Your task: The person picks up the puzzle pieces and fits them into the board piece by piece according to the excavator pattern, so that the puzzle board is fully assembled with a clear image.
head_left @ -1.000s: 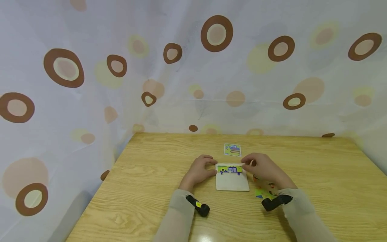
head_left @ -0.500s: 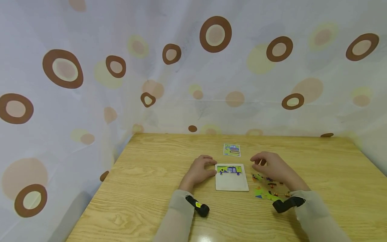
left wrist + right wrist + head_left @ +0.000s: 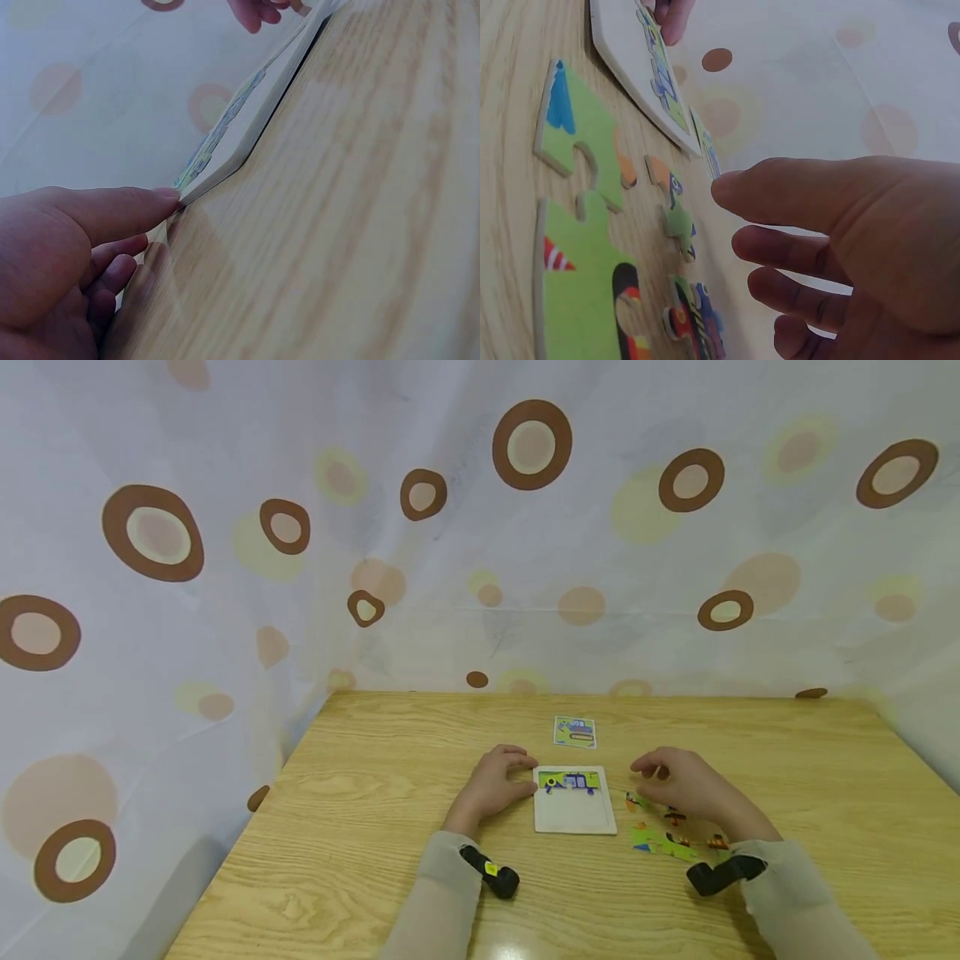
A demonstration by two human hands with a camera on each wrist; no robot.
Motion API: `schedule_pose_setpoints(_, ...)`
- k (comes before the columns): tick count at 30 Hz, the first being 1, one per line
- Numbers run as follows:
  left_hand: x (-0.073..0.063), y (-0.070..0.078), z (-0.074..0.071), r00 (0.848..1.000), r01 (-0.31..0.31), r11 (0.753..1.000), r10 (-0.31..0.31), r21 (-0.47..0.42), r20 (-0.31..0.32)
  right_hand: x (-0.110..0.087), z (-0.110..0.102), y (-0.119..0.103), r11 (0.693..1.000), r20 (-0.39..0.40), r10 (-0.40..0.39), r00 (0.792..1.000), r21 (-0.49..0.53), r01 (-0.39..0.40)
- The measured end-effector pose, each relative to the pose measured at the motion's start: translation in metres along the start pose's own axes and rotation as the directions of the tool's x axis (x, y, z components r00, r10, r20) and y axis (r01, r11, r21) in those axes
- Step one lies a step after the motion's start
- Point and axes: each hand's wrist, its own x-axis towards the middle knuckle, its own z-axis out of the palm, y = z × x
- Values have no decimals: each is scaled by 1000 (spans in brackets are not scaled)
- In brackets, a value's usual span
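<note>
A white square puzzle tray (image 3: 573, 815) lies on the table, with a joined strip of picture pieces (image 3: 576, 781), green and purple, along its far side. My left hand (image 3: 493, 785) rests at the tray's left edge; in the left wrist view the straight thumb (image 3: 124, 215) touches the tray's corner. To the tray's right, my right hand (image 3: 688, 787) hovers with nothing visible between thumb and fingers. Below and beside it lie several loose jigsaw pieces; a green piece with a red-striped triangle (image 3: 581, 285) and one with a blue patch (image 3: 574, 124) show up close.
A small picture card (image 3: 575, 732) with a vehicle on it lies behind the tray. The wooden table (image 3: 360, 827) meets a spotted cloth (image 3: 442, 643) at the back and left.
My right hand has let go of the tray's right side and moved right, over the loose pieces, more of which are now uncovered. My left hand stays at the tray's left edge.
</note>
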Motion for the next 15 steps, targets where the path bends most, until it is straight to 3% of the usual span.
schedule_pose_setpoints(7, 2, -2, 1, 1000, -3, 1000, 3, 1, 3, 2, 7, 13, 1000, 18, -1, 1000, -13, 1)
schedule_pose_setpoints(15, 2, -4, 1, 1000, -3, 1000, 3, -4, 8, 0, 9, 12, 999, 42, 48, 998, -29, -46)
